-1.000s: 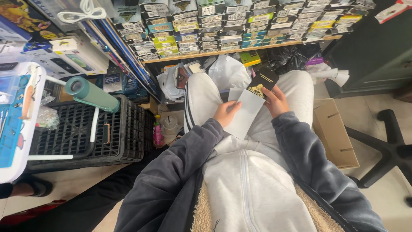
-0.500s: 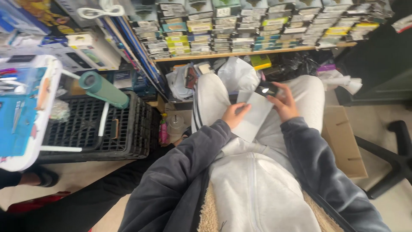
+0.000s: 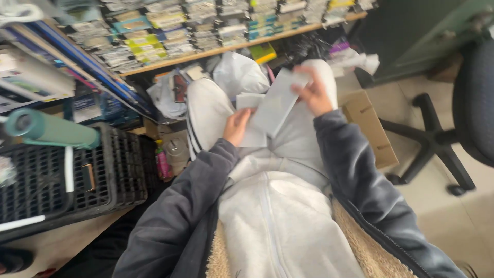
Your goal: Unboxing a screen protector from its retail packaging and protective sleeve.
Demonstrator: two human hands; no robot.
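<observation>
Pale grey paper envelope (image 3: 275,105) lies slantwise above my lap, its long axis running from low near my left hand (image 3: 237,126) up to my right hand (image 3: 314,92). Left of my fingers sits a black plastic crate (image 3: 67,180). My left fingers pinch its lower corner; my right fingers clasp its upper end, nearer the brown cardboard box (image 3: 368,128).

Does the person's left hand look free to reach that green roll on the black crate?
Probably not right away: the left hand is holding white paper on the lap together with the right hand. The green roll on the black crate lies uncovered, off to the left.
</observation>
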